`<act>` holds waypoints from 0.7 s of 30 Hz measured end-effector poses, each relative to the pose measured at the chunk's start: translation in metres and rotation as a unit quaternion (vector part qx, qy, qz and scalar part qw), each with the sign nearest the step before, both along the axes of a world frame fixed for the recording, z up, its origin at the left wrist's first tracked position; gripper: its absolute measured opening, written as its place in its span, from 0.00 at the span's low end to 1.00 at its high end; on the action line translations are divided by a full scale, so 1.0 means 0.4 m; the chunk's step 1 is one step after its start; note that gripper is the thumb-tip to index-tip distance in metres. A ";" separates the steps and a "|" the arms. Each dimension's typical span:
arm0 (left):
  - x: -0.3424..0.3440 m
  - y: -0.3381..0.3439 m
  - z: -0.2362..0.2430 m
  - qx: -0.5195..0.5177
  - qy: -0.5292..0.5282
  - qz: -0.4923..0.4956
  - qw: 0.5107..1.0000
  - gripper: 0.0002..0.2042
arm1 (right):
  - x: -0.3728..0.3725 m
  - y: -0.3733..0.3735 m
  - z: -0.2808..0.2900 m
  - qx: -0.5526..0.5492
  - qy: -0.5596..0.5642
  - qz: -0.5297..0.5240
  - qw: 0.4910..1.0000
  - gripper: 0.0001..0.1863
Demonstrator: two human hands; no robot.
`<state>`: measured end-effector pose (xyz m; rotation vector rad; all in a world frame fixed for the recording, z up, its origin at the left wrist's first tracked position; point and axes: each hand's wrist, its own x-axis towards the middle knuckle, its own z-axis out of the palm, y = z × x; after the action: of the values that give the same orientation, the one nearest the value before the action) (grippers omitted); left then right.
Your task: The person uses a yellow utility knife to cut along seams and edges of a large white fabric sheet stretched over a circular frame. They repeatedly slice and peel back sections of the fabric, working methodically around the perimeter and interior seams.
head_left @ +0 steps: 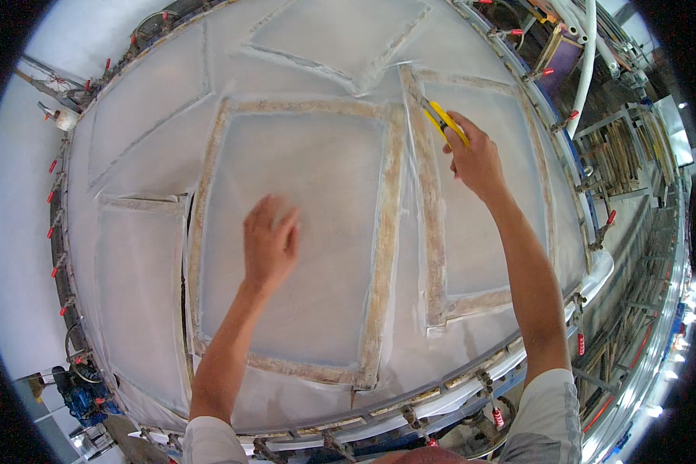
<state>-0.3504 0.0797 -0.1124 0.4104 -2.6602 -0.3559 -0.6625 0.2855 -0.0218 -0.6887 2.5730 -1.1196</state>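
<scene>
My right hand (pixel 476 158) is closed round a yellow utility knife (pixel 446 124). The knife's tip points up and left, over the upper part of a wooden frame (pixel 429 209) on the right; I cannot tell whether it touches. My left hand (pixel 271 240), a little blurred, is over the middle of a larger wooden frame (pixel 375 309), fingers partly spread and holding nothing I can see. A whitish translucent sheet (pixel 309 178) covers the frames and the surface around them.
More frame outlines show under the sheet, including one at left (pixel 143 204). Clamps with red handles (pixel 497 417) line the table's edge (pixel 410 414). A white pipe (pixel 588 69) rises at upper right. Stacked wood strips (pixel 615 151) stand on racks to the right.
</scene>
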 end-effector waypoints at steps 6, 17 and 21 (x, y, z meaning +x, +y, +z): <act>-0.155 0.236 0.030 0.053 -0.010 -0.299 0.953 0.07 | -0.032 -0.061 -0.010 0.035 0.003 -0.002 0.999 0.23; -0.212 0.202 0.010 0.074 0.016 -0.265 0.961 0.10 | -0.078 -0.081 0.024 0.115 0.034 0.030 0.992 0.17; -0.206 0.217 0.008 0.100 0.021 -0.233 0.967 0.11 | -0.122 -0.080 -0.031 0.134 0.098 0.057 0.984 0.17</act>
<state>-0.4327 0.1665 -0.1092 -0.1749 -2.6648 -0.7694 -0.7111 0.2535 -0.0343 -0.9018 2.7345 -0.6824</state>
